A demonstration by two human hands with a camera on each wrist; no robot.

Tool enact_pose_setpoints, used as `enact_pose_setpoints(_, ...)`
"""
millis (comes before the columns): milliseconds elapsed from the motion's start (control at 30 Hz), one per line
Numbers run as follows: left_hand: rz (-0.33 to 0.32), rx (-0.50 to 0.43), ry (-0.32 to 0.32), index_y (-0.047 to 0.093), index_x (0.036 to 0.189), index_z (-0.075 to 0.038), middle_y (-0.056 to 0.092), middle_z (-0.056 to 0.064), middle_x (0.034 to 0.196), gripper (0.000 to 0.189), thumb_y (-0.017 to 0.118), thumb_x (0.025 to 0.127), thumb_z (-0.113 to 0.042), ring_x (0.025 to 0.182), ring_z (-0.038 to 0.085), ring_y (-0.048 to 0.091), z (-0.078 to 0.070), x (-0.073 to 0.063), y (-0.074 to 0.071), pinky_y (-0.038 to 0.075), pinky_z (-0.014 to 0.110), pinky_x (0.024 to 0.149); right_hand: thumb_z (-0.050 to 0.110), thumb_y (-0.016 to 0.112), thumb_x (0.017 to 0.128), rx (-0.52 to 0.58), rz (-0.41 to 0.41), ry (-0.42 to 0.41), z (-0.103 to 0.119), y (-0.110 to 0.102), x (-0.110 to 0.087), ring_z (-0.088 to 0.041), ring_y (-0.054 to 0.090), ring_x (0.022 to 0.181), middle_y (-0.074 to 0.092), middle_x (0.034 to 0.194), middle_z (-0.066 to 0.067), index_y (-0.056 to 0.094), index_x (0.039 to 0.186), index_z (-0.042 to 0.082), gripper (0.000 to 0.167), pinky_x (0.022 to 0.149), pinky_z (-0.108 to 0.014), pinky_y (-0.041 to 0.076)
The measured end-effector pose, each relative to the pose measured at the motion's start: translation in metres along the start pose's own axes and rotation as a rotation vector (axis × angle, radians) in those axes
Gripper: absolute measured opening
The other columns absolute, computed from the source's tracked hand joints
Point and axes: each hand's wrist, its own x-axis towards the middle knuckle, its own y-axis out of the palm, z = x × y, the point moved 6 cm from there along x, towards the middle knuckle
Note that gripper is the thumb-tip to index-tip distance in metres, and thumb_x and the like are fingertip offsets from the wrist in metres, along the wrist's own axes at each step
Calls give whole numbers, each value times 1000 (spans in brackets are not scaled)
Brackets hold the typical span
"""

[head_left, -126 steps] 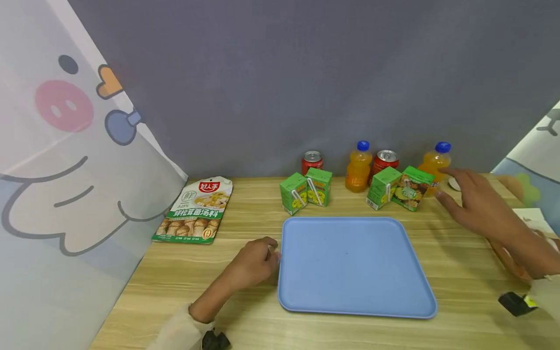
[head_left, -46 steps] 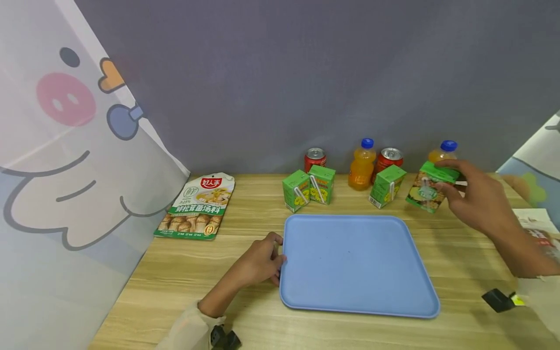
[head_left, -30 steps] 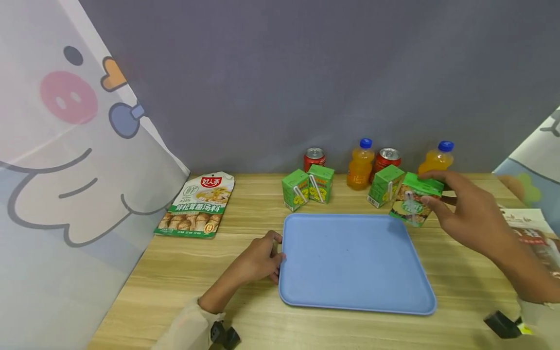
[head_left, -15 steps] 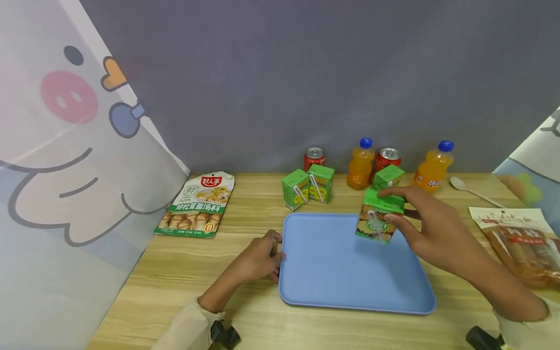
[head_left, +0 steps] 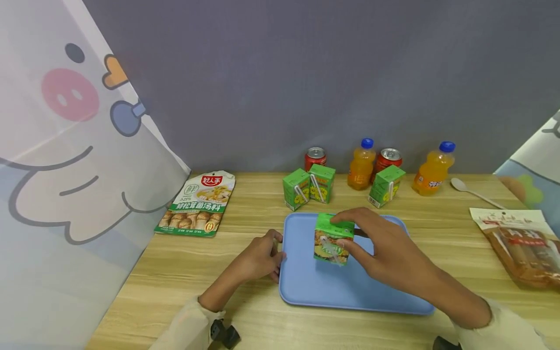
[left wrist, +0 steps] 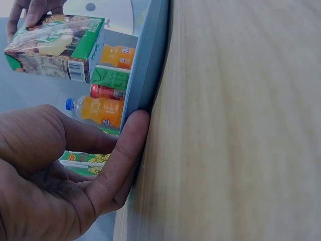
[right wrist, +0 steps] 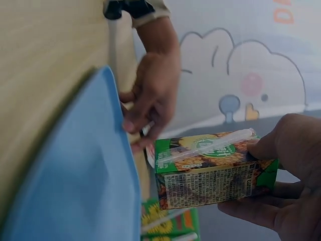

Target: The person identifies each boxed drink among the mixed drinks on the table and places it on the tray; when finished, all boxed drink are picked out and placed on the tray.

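Observation:
My right hand [head_left: 389,248] holds a green and brown drink carton [head_left: 331,243] by its upper part, above the left half of the blue tray [head_left: 350,296]. The right wrist view shows a clear straw [right wrist: 215,145] along that carton [right wrist: 210,186], with thumb on one side and fingers on the other. At the tray's left edge, my left hand [head_left: 258,257] pinches the rim. Seen from the left wrist, the left thumb and fingers [left wrist: 133,130] meet across the tray edge [left wrist: 150,60].
Green drink cartons [head_left: 321,182] stand behind the tray, another [head_left: 387,185] farther right. Red cans [head_left: 316,156] and orange drink bottles [head_left: 433,170] line the back. A mushroom soup pouch [head_left: 197,206] lies left; a spoon [head_left: 474,192] and brown food bag [head_left: 522,245] lie right.
My right hand has taken the brown-green carton from beside the right-hand bottle and carried it left over the tray. My left hand has closed on the tray rim.

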Motion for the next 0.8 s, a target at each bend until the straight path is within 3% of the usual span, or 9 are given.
enact_pose_setpoints(333,9,-14,-1,41,133,9,64,13,79,37,57,101,0,58,24,69,1,0,1,63,35,50,21,73,95,100,67,-127,16,39,0,-5,59,110,56,128,12,55,130,26,39,86,-27,61)
enact_pose_setpoints(800,12,-41,10,41,131,10,63,16,77,35,55,100,3,58,25,68,1,1,0,63,36,51,20,74,94,107,64,-166,14,72,-3,-3,57,114,54,129,16,56,128,27,39,89,-26,59)
